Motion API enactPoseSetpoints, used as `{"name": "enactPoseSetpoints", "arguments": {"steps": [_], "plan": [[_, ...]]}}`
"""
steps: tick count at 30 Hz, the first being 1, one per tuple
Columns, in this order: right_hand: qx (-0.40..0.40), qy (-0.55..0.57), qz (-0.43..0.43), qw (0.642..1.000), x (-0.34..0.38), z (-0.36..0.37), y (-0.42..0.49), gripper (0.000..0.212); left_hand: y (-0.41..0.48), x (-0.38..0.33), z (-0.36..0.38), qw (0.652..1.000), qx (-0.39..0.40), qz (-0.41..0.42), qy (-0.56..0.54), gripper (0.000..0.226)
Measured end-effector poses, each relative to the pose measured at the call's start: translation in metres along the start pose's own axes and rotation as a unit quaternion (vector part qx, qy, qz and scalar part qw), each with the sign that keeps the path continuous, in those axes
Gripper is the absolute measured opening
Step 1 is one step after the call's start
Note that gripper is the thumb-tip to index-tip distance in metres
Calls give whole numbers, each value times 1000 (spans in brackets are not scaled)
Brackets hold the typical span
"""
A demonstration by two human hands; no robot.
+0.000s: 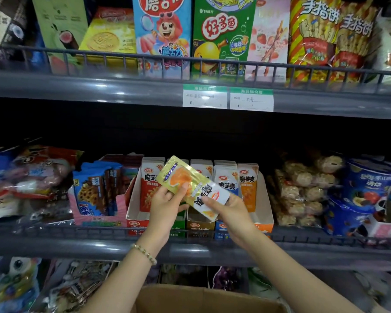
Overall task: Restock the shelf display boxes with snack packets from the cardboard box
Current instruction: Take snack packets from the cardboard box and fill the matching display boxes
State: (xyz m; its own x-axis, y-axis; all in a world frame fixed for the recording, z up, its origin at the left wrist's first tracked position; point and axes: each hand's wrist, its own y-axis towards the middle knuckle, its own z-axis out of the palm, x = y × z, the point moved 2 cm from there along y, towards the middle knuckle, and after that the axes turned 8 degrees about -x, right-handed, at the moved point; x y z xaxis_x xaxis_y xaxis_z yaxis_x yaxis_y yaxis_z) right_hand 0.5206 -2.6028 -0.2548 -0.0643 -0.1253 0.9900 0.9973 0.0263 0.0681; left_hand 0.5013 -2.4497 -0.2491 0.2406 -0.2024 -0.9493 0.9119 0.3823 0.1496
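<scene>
I hold a yellow-gold snack packet [190, 184] tilted in front of the middle shelf. My left hand [167, 206] pinches its lower left side with thumb on the front. My right hand [229, 211] grips its lower right end. Behind the packet stands a row of display boxes: a red one [136, 219], a brown one [200, 224], a blue one [221, 227] and an orange one [265, 220], holding upright packets [247, 184]. The open cardboard box [203, 297] lies below my arms at the bottom edge.
A wire rail [77, 231] runs along the shelf front. A pink box of blue cookie packs [95, 190] stands left of the display boxes; bagged snacks [303, 190] and blue tubs [368, 188] sit right. The upper shelf [122, 91] holds tall snack boxes and two price tags [227, 98].
</scene>
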Motion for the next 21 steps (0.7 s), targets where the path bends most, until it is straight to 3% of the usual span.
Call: {"name": "enactPoseSetpoints", "arguments": {"steps": [3,6,9,12,18,21], "plan": [[-70,-29,-54,996,16,-19,12,14,14,5,-18,993,32,38,110,18],[-111,-117,-130,978,40,-39,32,17,25,12,-33,955,79,109,265,23],[-77,-290,-181,937,58,-41,53,43,26,20,-35,892,177,128,396,36],[-26,-438,-199,876,57,-28,68,45,24,27,-32,830,246,134,483,43],[37,-603,-262,752,43,10,98,42,31,29,-29,842,240,139,462,35],[49,-628,-296,718,34,16,111,40,33,30,-29,842,242,140,461,35]]}}
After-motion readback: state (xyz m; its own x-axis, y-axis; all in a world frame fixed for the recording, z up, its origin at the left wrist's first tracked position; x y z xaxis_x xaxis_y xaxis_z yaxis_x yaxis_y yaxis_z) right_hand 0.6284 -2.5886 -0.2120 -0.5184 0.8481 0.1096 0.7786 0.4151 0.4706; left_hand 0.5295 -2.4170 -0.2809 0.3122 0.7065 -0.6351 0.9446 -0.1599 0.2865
